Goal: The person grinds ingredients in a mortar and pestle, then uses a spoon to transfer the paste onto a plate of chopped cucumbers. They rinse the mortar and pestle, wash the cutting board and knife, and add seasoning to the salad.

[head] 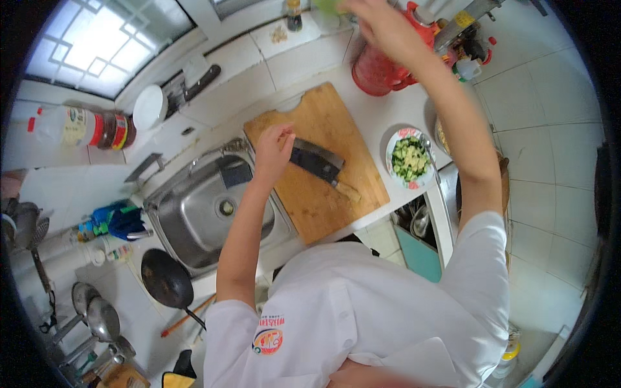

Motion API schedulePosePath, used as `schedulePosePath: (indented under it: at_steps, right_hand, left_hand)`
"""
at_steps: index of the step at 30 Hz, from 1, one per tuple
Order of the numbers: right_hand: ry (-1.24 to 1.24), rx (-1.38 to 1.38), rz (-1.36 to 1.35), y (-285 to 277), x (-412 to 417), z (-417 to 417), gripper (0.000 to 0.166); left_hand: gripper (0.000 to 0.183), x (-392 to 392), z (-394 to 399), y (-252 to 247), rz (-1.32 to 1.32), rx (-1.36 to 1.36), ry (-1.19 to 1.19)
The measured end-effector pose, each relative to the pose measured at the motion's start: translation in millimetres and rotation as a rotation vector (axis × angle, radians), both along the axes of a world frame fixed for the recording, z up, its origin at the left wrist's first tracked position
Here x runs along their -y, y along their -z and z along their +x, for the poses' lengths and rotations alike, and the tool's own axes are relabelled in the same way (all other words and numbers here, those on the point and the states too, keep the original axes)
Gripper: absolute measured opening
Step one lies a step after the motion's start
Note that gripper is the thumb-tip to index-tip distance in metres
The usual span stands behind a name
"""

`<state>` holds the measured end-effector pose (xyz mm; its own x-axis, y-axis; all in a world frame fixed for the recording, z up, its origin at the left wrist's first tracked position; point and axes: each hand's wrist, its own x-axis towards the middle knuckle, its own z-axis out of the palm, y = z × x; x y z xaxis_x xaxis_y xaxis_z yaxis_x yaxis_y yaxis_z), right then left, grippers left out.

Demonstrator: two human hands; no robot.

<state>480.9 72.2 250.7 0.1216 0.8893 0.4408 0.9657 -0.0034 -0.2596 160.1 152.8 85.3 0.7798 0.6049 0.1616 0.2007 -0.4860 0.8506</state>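
My left hand point(274, 151) hovers over the wooden cutting board point(335, 116), beside the blade end of a cleaver point(315, 160). Its fingers are loosely curled, thumb apart, and nothing shows in them. The cleaver lies flat on the board, wooden handle towards my body. At the top edge, my right hand point(371, 19) reaches past a red thermos flask point(376, 68) to the window ledge. A blurred green object point(328, 6), partly cut off, is at its fingertips and seems held. Right of the board stands a patterned plate of chopped cucumber with pale minced bits point(411, 157), a spoon point(427, 145) on its rim.
A steel sink point(194, 213) adjoins the board on the left. Beside it sits a black frying pan point(167, 278). A knife point(203, 82) stands in a rack by the window, and a small sauce bottle point(294, 17) is on the ledge. Below the plate, a drawer point(421, 247) holding utensils is open.
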Motion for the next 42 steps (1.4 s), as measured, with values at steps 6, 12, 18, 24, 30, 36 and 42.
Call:
schedulePosePath:
  at_steps: [6,12,18,24,30,36,42]
  right_hand:
    - [0.131,-0.523,-0.559,162.4,166.5,-163.0,0.03]
    - [0.375,-0.329,-0.398,251.9,196.1,-249.2,0.039]
    - [0.271,-0.669,-0.256,251.7,198.0,-266.8,0.041]
    - [0.524,-0.743,-0.148,270.0,266.0,-233.1,0.043]
    - [0.643,-0.598,-0.291,310.3,326.9,-207.1,0.059]
    - [0.696,-0.645,-0.395,299.4,315.6,-208.4,0.07]
    - [0.713,-0.667,-0.291,299.2,324.6,-212.6,0.065]
  left_hand:
    - [0.026,58.9,-34.2,92.1,-0.414,-0.171,-0.054]
    - [0.029,131.5,-58.4,132.1,-1.142,-0.378,-0.276]
    - [0.026,192.8,-25.1,66.2,-1.832,0.088,-0.317]
    - [0.022,188.3,-71.6,140.5,-1.359,-0.02,-0.223]
    - [0.051,186.1,-133.9,102.6,-0.701,-0.265,-0.348]
    - [0.077,224.0,-159.7,126.4,-0.631,-0.165,-0.26]
    - [0.073,266.6,-147.4,137.0,-0.496,-0.097,-0.215]
